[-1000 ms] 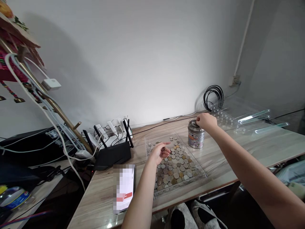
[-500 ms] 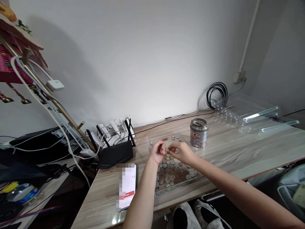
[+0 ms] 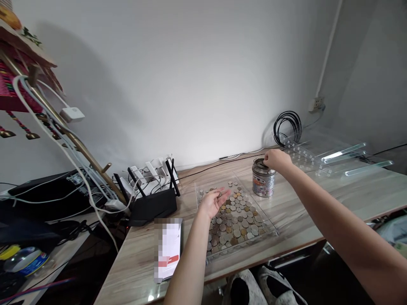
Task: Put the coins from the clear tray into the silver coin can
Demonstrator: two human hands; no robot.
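Note:
My left hand (image 3: 213,204) is held palm up above a clear tray (image 3: 276,232) of coins (image 3: 237,226), its fingers partly curled. What looks like a small coin (image 3: 220,194) shows between its thumb and fingers. My right hand (image 3: 277,160) reaches over a round metal tin (image 3: 263,183) with a printed label and a slot in its lid. Its fingers are pinched together at the slot, apparently on a coin, which they mostly hide. The tin stands upright on the wooden desk, just right of the tray.
A phone (image 3: 169,250) lies left of my left forearm. Behind it are a black router (image 3: 154,206) and white plugs with cables. At the back right, a coil of black cable (image 3: 288,128) leans on the wall beside clear acrylic panels (image 3: 343,153).
My right hand has left my left hand and moved right, up to the lid of the tin. My left hand has stayed over the tray, its fingers now less curled.

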